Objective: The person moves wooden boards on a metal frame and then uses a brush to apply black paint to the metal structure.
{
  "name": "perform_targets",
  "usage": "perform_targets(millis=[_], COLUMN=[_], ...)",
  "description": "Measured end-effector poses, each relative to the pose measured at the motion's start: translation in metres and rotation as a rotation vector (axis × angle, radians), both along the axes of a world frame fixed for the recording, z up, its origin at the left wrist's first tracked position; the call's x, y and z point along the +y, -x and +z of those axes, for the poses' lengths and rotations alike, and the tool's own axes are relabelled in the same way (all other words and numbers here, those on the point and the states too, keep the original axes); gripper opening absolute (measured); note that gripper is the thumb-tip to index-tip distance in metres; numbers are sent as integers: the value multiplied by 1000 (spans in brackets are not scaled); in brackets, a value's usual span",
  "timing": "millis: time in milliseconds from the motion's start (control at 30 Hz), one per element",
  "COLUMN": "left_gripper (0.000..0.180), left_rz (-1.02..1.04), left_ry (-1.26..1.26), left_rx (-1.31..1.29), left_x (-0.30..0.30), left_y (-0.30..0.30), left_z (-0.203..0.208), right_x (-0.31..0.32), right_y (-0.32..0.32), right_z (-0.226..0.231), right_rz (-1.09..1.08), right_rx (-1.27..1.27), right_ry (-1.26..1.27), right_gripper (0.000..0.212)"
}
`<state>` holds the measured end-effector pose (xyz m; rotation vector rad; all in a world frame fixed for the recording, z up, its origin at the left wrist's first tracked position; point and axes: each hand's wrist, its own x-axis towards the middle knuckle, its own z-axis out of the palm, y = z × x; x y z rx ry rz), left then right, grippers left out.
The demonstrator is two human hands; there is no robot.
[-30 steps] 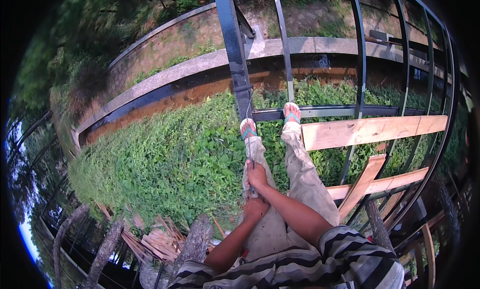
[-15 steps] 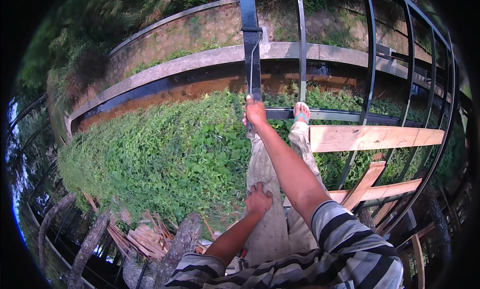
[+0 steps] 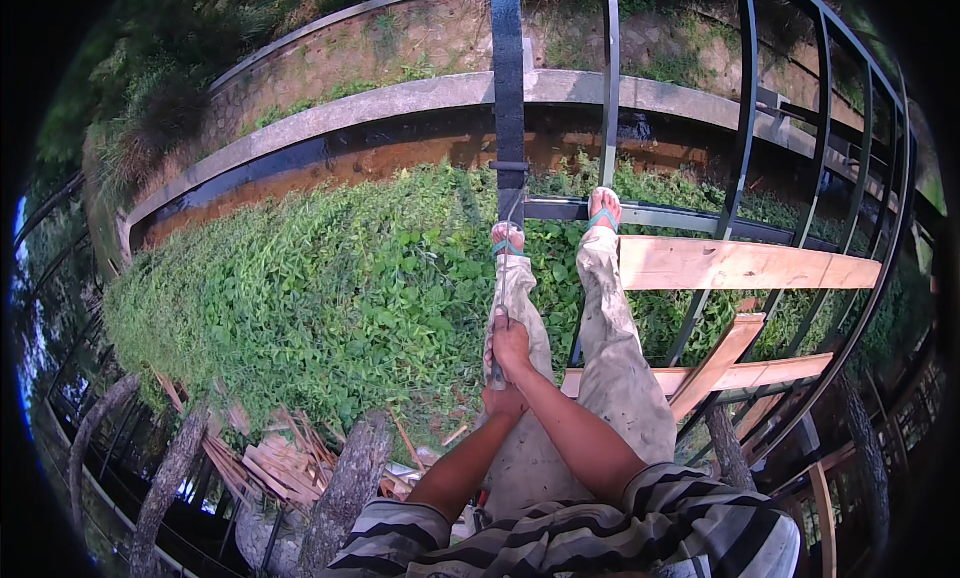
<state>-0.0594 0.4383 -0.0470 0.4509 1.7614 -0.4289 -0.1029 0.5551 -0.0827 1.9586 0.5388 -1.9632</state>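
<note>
My right hand (image 3: 510,346) is wrapped round the handle of a paint roller (image 3: 508,166), held low over my left leg. Its thin wire frame runs forward to the dark roller head, which lies across a black metal beam (image 3: 508,78). Over my left thigh is my left hand (image 3: 503,402), just below the right one. The right hand and wrist hide its fingers, so whether it touches the handle cannot be told. My sandalled left foot (image 3: 508,238) rests at the near part of the beam.
My right foot (image 3: 604,206) stands on a metal crossbar. Wooden planks (image 3: 750,266) lie over the metal frame at right. Below are green plants (image 3: 330,288) and a ditch with a concrete rim (image 3: 400,100). Tree trunks (image 3: 350,478) and a heap of wood scraps (image 3: 280,468) are at lower left.
My right hand has drawn the paint roller back along the beam toward me, from beyond my left foot to over my leg. It now covers my left hand's fingers.
</note>
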Motion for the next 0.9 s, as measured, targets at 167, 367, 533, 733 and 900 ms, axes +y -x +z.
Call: perform_targets(millis=[167,367,533,733,900], left_gripper=[68,64,60,61,59], left_rz=[167,154,197,185,236], left_ry=[95,85,101,201,159], left_rx=[-18,14,-27,-72,23], left_x=[29,15,22,21,8], left_y=[12,10,16,12,1], left_z=[10,8,15,5,-4], right_x=[13,-30,13,17,27], right_y=[6,-21,24,11,11], right_z=[-16,35,-7,-14,-19], right_rz=[1,152,-82,-13,-11], right_rx=[30,-91,6,-4,52], right_ry=[-41,117,-22,-33,-5], right_gripper=[52,52,51,49,49])
